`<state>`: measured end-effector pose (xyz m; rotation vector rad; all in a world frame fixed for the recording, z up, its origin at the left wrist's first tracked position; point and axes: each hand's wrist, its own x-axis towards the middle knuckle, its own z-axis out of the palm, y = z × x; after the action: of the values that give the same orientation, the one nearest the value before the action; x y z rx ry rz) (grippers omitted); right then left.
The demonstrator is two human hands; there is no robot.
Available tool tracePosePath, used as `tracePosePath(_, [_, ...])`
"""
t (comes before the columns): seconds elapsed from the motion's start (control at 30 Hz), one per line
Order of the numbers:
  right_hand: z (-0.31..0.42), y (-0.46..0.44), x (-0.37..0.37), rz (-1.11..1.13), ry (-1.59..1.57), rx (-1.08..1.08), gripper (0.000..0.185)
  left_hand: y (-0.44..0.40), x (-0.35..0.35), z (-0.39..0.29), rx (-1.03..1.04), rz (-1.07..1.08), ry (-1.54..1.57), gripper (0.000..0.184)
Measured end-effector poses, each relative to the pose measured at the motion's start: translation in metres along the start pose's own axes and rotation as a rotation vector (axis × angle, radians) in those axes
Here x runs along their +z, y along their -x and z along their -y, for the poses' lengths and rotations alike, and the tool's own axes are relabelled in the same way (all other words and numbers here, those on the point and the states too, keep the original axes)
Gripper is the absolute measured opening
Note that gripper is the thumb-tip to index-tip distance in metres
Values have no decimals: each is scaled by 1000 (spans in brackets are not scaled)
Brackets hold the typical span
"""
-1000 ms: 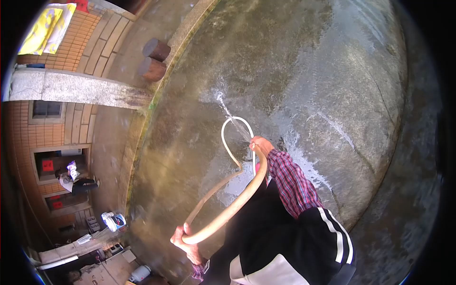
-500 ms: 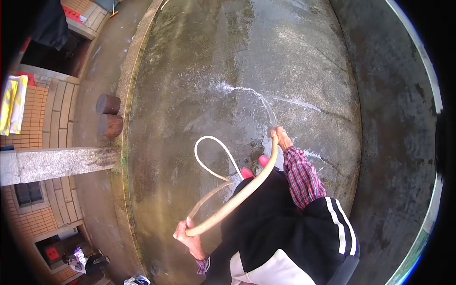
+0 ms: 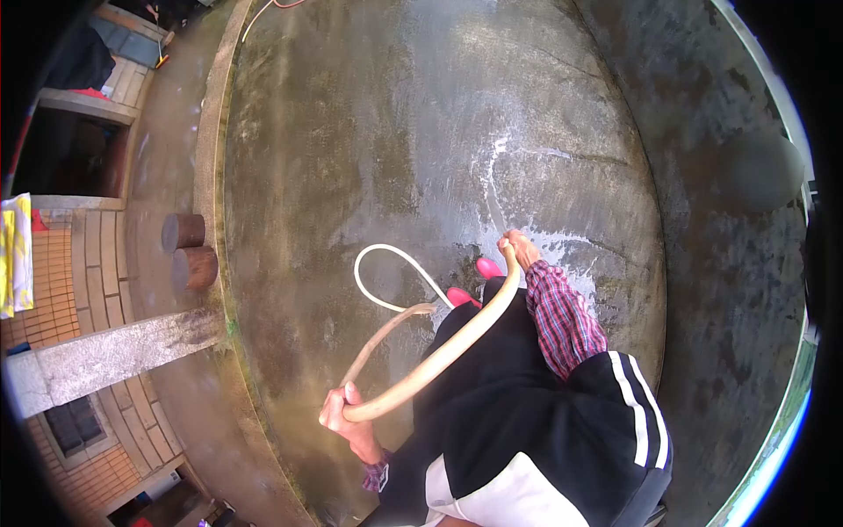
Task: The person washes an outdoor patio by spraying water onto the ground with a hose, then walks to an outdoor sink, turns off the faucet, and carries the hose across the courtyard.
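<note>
Water (image 3: 493, 180) has swung round since half a second ago: then it arced off leftward, and now it lands almost straight ahead of the right hand (image 3: 520, 249). Nearest are two hands on one hose (image 3: 461, 342). The left hand (image 3: 347, 413) has its fingers wrapped round a bend of it; the right is closed about the outlet end (whether the thumb pinches the mouth, I cannot tell). Two checked sleeves (image 3: 566, 316) emerge from a black garment (image 3: 527, 422), with two white stripes on its right arm. Smooth, pale and tubular, the hose curves between the hands across the person's front, then drops from the left hand to one teardrop loop over the wet, mottled concrete ground (image 3: 316, 158), vanishing near the feet. Two pink shoe tips (image 3: 463, 297) show, the rest covered by dark clothing. Along the ground's left edge runs a curb (image 3: 211, 123), with two round, log-like cylinders (image 3: 195, 268) beside it and one rough stone pillar (image 3: 114, 360). Toward the far left corner, a thin tube (image 3: 263, 13) is cut off by the top of the view; beyond the curb is one yellow broom head (image 3: 162, 61).
</note>
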<state>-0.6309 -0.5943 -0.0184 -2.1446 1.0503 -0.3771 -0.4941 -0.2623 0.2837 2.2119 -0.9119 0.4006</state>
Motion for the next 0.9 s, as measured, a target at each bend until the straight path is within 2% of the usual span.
tracePosePath(0.07, [31,-6,14,123,-54,-13,32,5,-16,6,9,-52,-57,30])
tracePosePath(0.1, [46,-9,23,279,-95,25,32,10,-24,8,3,-59,-70,30])
tracePosePath(0.17, [81,-9,41,318,-121,-112,31,22,-39,8,-8,-159,-148,30])
tracePosePath(0.23, [133,-1,29,374,-189,-166,30,34,-54,-1,-49,-189,-210,30])
tracePosePath(0.33, [118,-4,112,387,-250,-432,25,57,-72,-14,-143,-237,-283,28])
tracePosePath(0.4, [120,-1,131,408,-264,-515,24,73,-77,-20,-224,-279,-285,28])
tracePosePath(0.43, [119,3,136,398,-310,-460,23,80,-79,-22,-306,-306,-271,27])
tracePosePath(0.5, [109,11,138,392,-354,-398,23,90,-82,-26,-306,-302,-273,30])
tracePosePath(0.57, [87,19,134,309,-198,-400,22,98,-80,-35,-344,-253,-266,29])
tracePosePath(0.6, [86,27,108,161,-253,-483,24,101,-74,-39,-222,-285,-360,28])
tracePosePath(0.63, [74,33,97,166,-248,-474,24,104,-71,-42,-227,-275,-357,28])
tracePosePath(0.7, [44,48,72,178,-130,-226,22,112,-66,-46,-219,-164,-281,28])
tracePosePath(0.77, [-3,54,60,329,-58,-87,25,118,-62,-52,-182,-107,-245,28])
tracePosePath(0.8, [-13,66,38,281,-53,-146,23,119,-58,-54,-192,-44,-215,28])
tracePosePath(0.83, [-78,70,71,206,19,-116,23,119,-52,-55,-195,14,-178,27])
tracePosePath(0.87, [-61,81,33,149,-24,-39,22,119,-49,-57,-187,51,-176,26])
tracePosePath(0.9, [-84,88,34,55,124,-54,24,117,-45,-58,-156,81,-181,23])
